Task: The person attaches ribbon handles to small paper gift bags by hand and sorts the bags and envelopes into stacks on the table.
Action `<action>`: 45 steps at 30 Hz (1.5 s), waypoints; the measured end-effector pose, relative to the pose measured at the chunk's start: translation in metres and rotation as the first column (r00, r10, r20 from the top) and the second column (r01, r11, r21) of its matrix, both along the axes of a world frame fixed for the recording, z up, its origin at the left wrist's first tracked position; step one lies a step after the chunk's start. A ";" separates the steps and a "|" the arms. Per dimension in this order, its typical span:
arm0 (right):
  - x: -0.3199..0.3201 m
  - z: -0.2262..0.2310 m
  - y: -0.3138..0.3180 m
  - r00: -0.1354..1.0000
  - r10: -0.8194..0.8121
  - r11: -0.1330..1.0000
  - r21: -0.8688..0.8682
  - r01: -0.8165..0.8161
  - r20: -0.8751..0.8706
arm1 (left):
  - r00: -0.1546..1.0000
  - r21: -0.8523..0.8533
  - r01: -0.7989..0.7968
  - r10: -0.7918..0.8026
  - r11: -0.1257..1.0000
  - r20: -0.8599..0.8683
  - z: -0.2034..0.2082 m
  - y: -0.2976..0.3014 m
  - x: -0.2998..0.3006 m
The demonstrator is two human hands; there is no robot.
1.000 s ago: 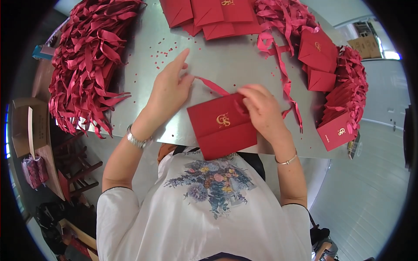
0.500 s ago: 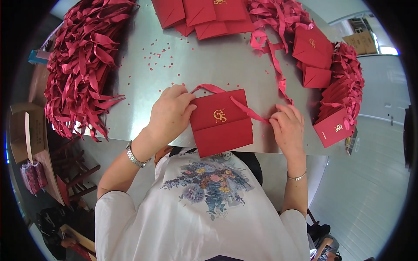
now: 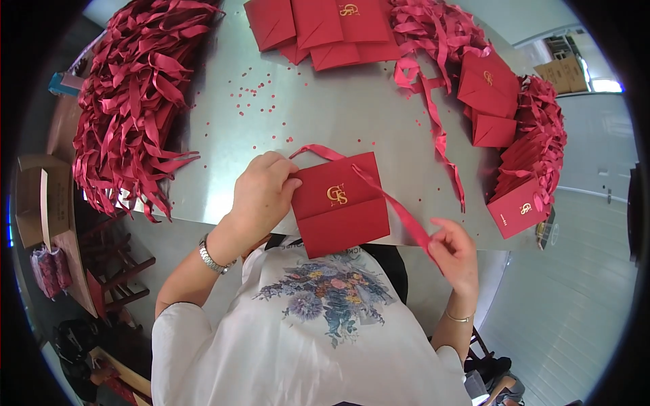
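Note:
A small red paper gift bag (image 3: pixel 342 220) with a gold emblem lies folded flat at the table's near edge. My left hand (image 3: pixel 261 193) pinches its left side between thumb and fingers. Dark pink ribbon (image 3: pixel 399 211) runs out of the bag's upper part, and its free end is pinched in my right hand (image 3: pixel 455 254), to the lower right of the bag. The ribbon is stretched between bag and hand. Another piece of the same ribbon (image 3: pixel 317 150) loops along the bag's top edge, close to my left fingers.
Metal table (image 3: pixel 237 155) with scattered red paper dots. A tall heap of ribboned bags (image 3: pixel 135 101) fills its left side. Flat red bags (image 3: pixel 321 30) lie at the back, a ribbon pile (image 3: pixel 440 30) beside them. More bags (image 3: pixel 491 95) and a ribboned row (image 3: pixel 531 149) line the right.
My right hand has drawn the ribbon end down toward me, lengthening the part outside the bag. It has come away from the loose ribbon strand on the table. My left hand keeps hold of the bag.

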State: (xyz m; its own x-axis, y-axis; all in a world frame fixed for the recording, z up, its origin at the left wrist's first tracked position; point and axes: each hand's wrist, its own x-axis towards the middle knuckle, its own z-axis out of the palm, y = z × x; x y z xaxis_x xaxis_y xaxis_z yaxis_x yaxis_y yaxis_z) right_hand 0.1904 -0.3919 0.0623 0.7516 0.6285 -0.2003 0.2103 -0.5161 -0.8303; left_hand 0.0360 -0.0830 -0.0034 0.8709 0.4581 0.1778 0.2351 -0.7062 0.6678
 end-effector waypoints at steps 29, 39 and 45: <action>-0.060 -0.032 0.123 0.963 0.002 0.862 0.488 0.135 -0.269 | 0.986 -0.559 0.004 -0.097 0.829 -0.137 0.017 -0.001 -0.002; -0.060 -0.066 0.147 0.669 0.160 0.931 0.114 -0.346 0.726 | 0.982 -0.584 0.038 -0.140 0.811 -0.130 0.019 0.002 -0.002; -0.060 -0.067 0.147 0.690 0.184 0.938 0.086 -0.337 0.700 | 0.979 -0.500 0.083 -0.164 0.862 -0.120 0.017 0.002 0.000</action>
State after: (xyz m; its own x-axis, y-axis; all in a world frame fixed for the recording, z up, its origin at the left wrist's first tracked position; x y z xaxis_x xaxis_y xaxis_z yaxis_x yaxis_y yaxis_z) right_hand 0.1299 -0.2445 -0.0051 0.4353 0.7868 0.4377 0.8506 -0.2001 -0.4862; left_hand 0.0356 -0.0811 0.0133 0.9239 0.3370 -0.1811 0.2951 -0.3266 0.8979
